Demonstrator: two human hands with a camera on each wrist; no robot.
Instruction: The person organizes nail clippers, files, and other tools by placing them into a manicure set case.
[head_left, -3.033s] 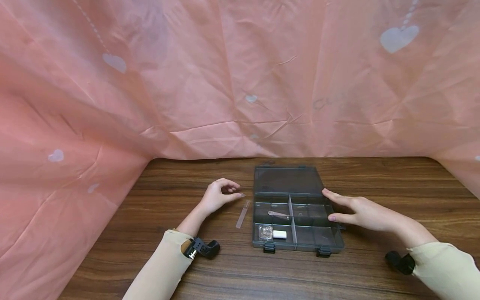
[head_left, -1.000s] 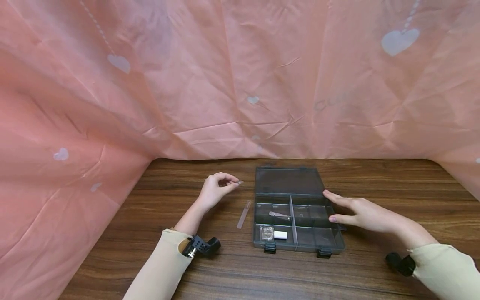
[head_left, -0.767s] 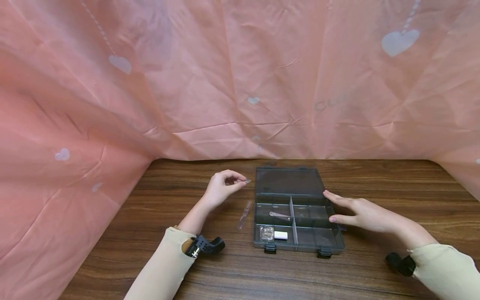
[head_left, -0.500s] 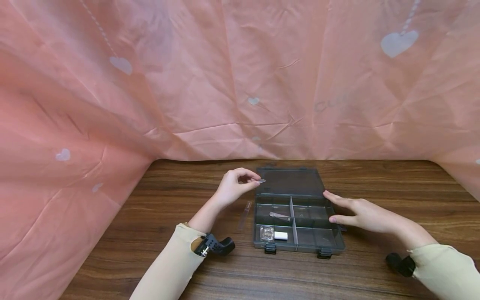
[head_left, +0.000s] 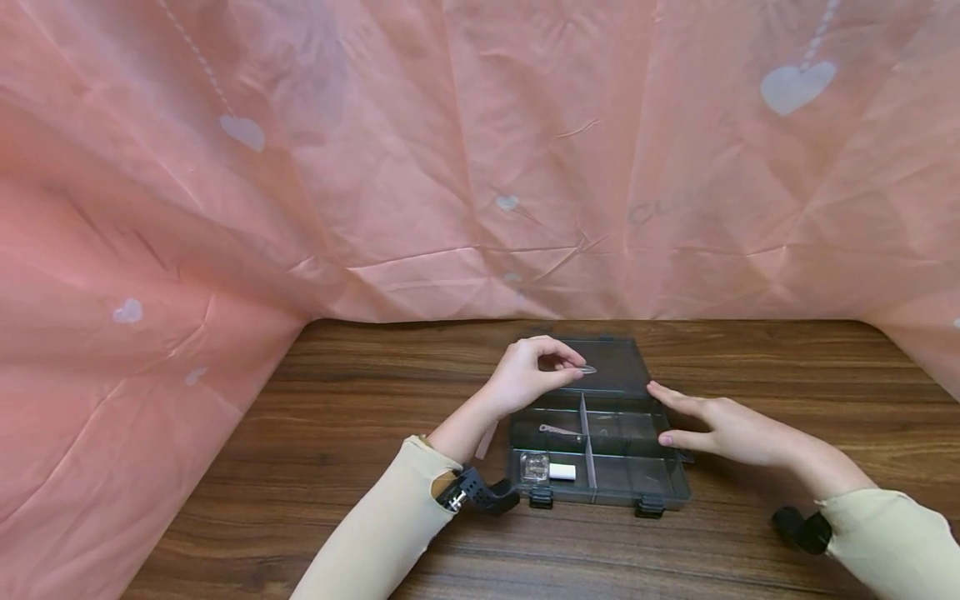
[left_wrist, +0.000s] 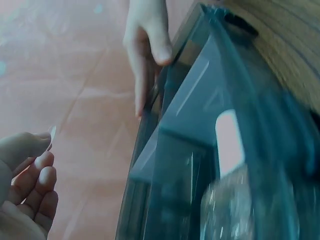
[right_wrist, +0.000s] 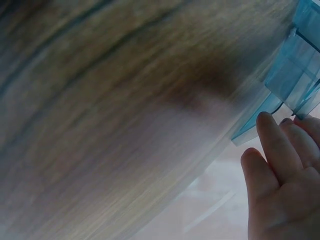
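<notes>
A smoky clear organiser box lies open on the wooden table, its lid flat at the back. My left hand hovers over the hinge line and pinches a small clear sliver between thumb and fingertips. The left wrist view also shows the sliver at my fingers. My right hand rests with straight fingers on the box's right edge, fingers by its corner. In the compartments lie a thin metal piece, a clear crumpled item and a white block.
A narrow clear strip lies on the table left of the box, partly behind my left forearm. A pink cloth with pale hearts walls in the back and both sides. Black wrist cameras sit on both sleeves.
My left hand has lifted and travelled right, from the table beside the box to above it, still pinching the sliver. The right hand and the box have stayed put.
</notes>
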